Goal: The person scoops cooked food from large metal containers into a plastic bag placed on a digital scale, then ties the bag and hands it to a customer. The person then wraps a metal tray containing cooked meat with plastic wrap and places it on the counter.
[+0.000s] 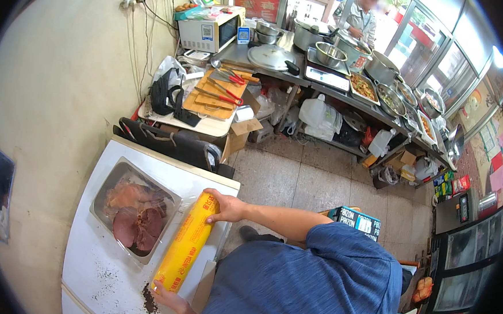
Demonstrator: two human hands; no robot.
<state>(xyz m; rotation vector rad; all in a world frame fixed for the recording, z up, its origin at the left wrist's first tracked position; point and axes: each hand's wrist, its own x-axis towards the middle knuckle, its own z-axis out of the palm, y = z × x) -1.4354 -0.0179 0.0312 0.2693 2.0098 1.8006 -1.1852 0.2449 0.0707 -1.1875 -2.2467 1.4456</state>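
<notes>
My right hand (227, 206) grips the upper end of a long yellow package of plastic wrap (188, 244) with red printing. At its lower end, the fingers of my left hand (169, 298) hold the other side. The package lies slantwise above the white worktop (99, 251), close beside a rectangular metal tray (98, 195). Large brown and pinkish pieces of meat (137, 227) fill part of that tray. Clear film with shiny creases covers the tray and reaches toward the package. Dark crumbs (150, 299) are scattered near my left hand.
Beyond the worktop stand a black bag (166, 141) and a wooden cutting board (214, 94) with tongs. A steel counter (302, 73) carries pots, food trays and a scale (327, 77). A person (359, 19) stands behind it. A printed box (355, 221) is behind my right arm.
</notes>
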